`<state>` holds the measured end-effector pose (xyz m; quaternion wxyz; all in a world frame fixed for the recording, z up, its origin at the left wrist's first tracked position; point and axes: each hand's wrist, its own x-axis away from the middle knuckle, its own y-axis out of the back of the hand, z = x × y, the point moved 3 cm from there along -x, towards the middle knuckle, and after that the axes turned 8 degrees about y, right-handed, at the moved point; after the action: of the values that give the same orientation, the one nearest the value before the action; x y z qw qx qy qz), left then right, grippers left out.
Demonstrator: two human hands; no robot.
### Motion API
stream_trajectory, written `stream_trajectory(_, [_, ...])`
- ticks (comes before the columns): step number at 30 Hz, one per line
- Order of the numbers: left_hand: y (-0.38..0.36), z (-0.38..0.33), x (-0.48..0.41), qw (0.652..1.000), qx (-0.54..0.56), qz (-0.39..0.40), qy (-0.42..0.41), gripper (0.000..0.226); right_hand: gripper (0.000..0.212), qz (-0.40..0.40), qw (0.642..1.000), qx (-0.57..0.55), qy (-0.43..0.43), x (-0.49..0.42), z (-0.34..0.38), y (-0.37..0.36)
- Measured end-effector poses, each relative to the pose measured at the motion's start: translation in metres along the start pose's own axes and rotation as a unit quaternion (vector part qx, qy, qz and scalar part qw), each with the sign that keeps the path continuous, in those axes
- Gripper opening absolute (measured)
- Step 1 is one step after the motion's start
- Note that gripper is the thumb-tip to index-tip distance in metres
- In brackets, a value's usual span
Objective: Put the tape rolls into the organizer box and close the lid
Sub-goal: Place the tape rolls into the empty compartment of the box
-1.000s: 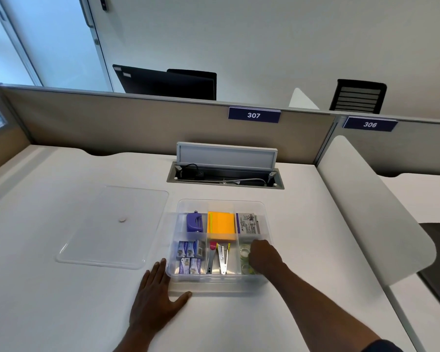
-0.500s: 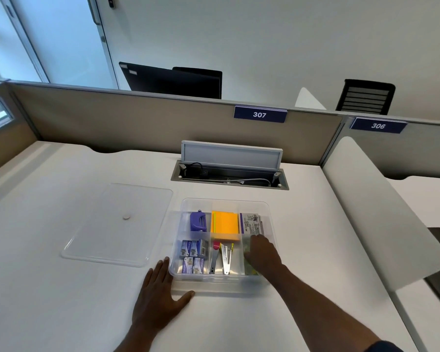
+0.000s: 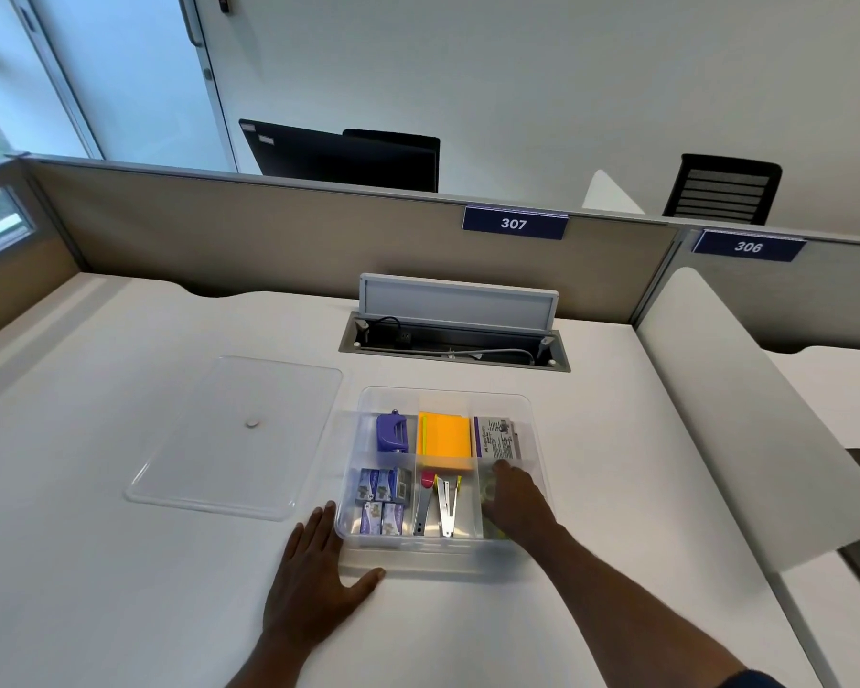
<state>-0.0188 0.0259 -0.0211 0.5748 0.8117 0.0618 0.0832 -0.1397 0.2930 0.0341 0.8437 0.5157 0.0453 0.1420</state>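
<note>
Right hand point(image 3: 515, 499) is down in the near-right compartment of the organizer box point(image 3: 445, 402); its fingers cover the tape rolls point(image 3: 489, 488), grip cannot be told. Left hand point(image 3: 319, 576) flat on the surface, fingers spread against the box's near-left corner. Seat the rolls flat below the rim, then withdraw straight up. Lid point(image 3: 234, 434) lies beyond your left fingers; fetch it next.
</note>
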Motion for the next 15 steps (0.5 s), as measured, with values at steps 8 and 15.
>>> stream_trajectory(8, [0.0011,-0.0009,0.0001,1.0,0.009,0.012,0.002,0.104,0.061,-0.031,0.999,0.003,-0.004,0.0045,0.0024,0.0012])
stream_trajectory(15, [0.0025,-0.0022,0.0011,0.999,0.023,0.022,0.004,0.104,0.056,-0.031,0.998,-0.045,-0.027,0.0056,0.0024,0.008])
